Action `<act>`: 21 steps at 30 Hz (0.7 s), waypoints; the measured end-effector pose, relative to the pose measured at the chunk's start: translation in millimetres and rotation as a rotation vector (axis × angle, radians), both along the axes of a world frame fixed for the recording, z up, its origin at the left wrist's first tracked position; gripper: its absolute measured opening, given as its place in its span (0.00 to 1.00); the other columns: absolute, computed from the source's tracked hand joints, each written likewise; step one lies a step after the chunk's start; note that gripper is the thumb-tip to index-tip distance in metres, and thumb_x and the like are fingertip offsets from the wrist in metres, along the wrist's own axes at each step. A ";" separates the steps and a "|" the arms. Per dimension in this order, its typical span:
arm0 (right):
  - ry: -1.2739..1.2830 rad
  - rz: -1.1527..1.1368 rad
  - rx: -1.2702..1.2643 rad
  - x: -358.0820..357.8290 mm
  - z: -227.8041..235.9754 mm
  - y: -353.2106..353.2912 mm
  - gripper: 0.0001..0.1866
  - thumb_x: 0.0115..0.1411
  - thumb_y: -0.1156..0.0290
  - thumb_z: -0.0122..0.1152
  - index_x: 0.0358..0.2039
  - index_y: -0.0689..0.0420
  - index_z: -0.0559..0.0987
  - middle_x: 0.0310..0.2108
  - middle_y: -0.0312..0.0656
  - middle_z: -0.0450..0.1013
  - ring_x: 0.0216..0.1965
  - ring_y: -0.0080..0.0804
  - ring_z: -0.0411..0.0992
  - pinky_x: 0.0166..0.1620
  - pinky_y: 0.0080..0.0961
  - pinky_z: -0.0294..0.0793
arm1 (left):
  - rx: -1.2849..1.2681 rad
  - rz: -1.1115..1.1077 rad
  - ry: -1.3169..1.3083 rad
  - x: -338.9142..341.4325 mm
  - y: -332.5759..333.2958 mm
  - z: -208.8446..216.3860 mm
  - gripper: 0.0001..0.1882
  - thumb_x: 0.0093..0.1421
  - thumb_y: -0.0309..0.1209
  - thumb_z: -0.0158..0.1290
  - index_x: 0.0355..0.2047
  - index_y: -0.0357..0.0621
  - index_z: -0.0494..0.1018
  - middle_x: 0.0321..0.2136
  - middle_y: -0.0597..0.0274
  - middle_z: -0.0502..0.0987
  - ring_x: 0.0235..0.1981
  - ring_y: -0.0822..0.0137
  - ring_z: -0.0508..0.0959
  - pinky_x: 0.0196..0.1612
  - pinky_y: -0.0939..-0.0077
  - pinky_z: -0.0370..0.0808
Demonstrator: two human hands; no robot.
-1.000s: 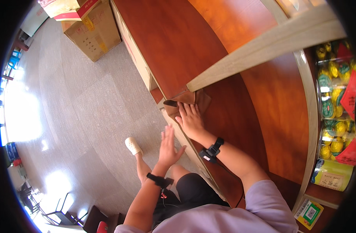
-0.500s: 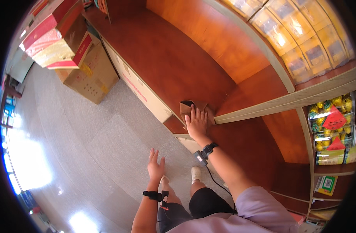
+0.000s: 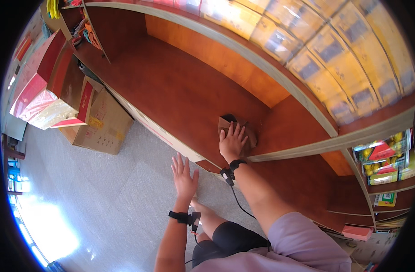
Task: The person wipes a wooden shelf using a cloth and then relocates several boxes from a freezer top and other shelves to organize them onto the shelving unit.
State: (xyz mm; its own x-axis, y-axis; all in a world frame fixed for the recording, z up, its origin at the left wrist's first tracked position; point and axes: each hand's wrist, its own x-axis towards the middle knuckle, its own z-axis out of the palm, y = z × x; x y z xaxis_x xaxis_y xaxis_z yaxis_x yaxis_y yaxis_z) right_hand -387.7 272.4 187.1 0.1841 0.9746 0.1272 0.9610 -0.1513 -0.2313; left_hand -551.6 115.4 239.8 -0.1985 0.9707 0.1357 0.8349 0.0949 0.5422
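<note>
Right hand (image 3: 232,140) lies palm down with its fingers spread flat on a brown cloth (image 3: 243,131), which sits on the bare reddish-brown wooden shelf (image 3: 171,90); it presses on the cloth rather than pinching it, and the cloth's folded edges show beyond the fingertips and to the hand's right. The right forearm reaches forward and up from the lilac sleeve (image 3: 302,235) at the lower edge, nearly straight, with a black wristband (image 3: 230,170) at the wrist and a thin black cable hanging below it. Left hand (image 3: 184,174) is open too, fingers extended and slightly apart, palm facing down and holding nothing; it hovers lower and to the left of the right hand, just beside the pale front edge of the shelf, over the grey floor (image 3: 103,195). Whether it touches that edge cannot be told. Its forearm rises almost vertically from the bottom of the view and carries a black wristband (image 3: 182,217) as well. Well to the left of the left hand, open cardboard boxes (image 3: 96,122) stand on the floor against the shelf unit. Above and to the right of the right hand, beyond a pale shelf rail, rows of yellow packages (image 3: 334,59) fill the upper shelf.
</note>
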 end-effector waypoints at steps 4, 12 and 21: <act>-0.013 -0.131 -0.025 -15.3 1.2 42.4 0.32 0.64 0.48 0.39 0.65 0.50 0.59 0.66 0.46 0.53 0.68 0.50 0.46 0.64 0.59 0.45 | -0.037 -0.100 0.035 -30.4 79.3 5.3 0.33 0.57 0.37 0.56 0.58 0.30 0.61 0.65 0.40 0.50 0.67 0.41 0.49 0.65 0.47 0.50; -0.014 -0.256 -0.070 -36.7 -1.7 151.9 0.32 0.65 0.47 0.37 0.65 0.51 0.58 0.67 0.46 0.51 0.68 0.50 0.46 0.63 0.60 0.48 | -0.211 -0.297 0.146 -96.9 145.3 -5.9 0.40 0.61 0.48 0.47 0.62 0.27 0.53 0.66 0.40 0.48 0.69 0.48 0.45 0.67 0.53 0.50; 0.015 0.479 -0.001 -233.1 34.0 223.2 0.29 0.64 0.49 0.41 0.61 0.51 0.65 0.67 0.47 0.51 0.68 0.49 0.46 0.64 0.59 0.44 | -0.233 -0.311 0.027 -119.5 179.3 1.9 0.40 0.60 0.49 0.47 0.62 0.30 0.55 0.66 0.44 0.51 0.68 0.51 0.48 0.66 0.54 0.51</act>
